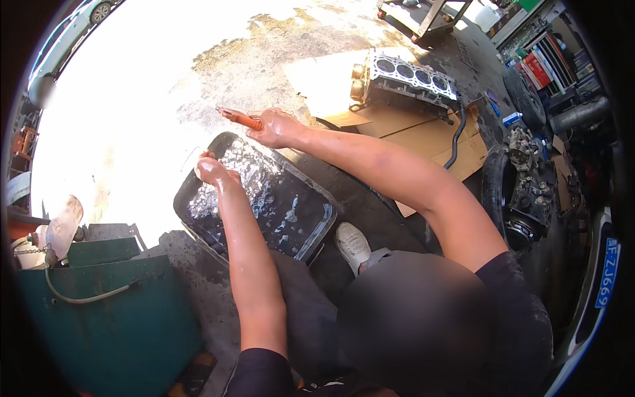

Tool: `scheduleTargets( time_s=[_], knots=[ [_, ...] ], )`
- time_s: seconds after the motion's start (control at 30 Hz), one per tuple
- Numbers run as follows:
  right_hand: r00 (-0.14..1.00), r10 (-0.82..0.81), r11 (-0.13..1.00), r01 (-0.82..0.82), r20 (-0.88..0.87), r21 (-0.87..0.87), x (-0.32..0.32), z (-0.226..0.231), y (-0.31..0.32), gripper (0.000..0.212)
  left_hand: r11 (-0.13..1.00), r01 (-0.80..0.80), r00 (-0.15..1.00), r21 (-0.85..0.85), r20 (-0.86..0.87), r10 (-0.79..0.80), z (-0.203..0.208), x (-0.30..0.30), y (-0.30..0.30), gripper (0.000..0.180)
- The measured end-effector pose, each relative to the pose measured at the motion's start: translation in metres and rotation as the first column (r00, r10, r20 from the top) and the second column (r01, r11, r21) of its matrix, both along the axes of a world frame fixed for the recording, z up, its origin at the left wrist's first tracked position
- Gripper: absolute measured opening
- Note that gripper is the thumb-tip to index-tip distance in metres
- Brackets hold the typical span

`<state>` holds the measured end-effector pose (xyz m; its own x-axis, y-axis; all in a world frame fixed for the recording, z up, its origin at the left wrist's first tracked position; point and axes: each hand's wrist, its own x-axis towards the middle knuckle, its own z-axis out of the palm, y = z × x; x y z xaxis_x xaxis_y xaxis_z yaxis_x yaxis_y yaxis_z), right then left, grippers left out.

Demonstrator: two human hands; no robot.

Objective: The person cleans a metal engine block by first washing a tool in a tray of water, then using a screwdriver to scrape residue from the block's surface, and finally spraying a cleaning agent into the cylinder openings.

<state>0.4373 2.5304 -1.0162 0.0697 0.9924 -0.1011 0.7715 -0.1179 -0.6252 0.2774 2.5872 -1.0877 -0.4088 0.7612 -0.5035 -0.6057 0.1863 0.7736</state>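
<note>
My right hand [279, 128] is closed around an orange-handled tool [242, 119] with a narrow metallic tip pointing left; its exact kind is unclear. It hangs past the far edge of a black rectangular tray [315, 246]. The tray sits on the ground, and liquid in it glints brightly. Over the tray's left side, my left hand [217, 173] is closed with the fingers curled. Whatever it grips is lost in the glare. Both hands look wet.
An engine block [410, 85] with several round bores lies on flattened cardboard [433, 142], a black hose [456, 139] beside it. Tyres [524, 99] and metal parts [529, 165] crowd the right. A green metal box [109, 324] stands at left; a wheeled cart [426, 20] is at the back.
</note>
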Motion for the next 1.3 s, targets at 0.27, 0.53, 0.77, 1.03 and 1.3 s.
scheduleTargets(
  time_s=[0.27, 0.53, 0.77, 1.03, 1.3],
  knots=[
    [0.964, -0.267, 0.962, 0.265, 0.022, 0.066, 0.125, 0.053, -0.050, 0.058, 0.718, 0.694, 0.708, 0.050, 0.132, -0.694, -0.010, 0.068, -0.016, 0.046],
    [0.982, -0.091, 0.985, 0.065, 0.164, 0.157, 0.130, 0.054, -0.137, 0.063, 0.735, 0.562, 0.608, 0.379, 0.414, -0.678, 0.008, 0.090, 0.029, 0.043],
    [0.999, -0.024, 0.999, 0.025, 0.023, -0.033, 0.184, 0.067, -0.143, 0.074, 0.756, 0.476, 0.655, 0.450, 0.392, -0.646, 0.068, 0.155, 0.044, 0.052],
    [0.974, -0.036, 0.999, 0.040, -0.223, 0.015, 0.256, 0.043, -0.155, 0.081, 0.829, 0.469, 0.852, 0.304, 0.093, -0.516, 0.091, 0.192, 0.084, 0.036],
    [0.961, -0.116, 0.990, 0.132, -0.250, 0.048, 0.265, 0.004, -0.145, 0.085, 0.606, 0.776, 0.630, 0.175, -0.160, -0.760, 0.071, 0.215, 0.072, 0.036]
  ],
)
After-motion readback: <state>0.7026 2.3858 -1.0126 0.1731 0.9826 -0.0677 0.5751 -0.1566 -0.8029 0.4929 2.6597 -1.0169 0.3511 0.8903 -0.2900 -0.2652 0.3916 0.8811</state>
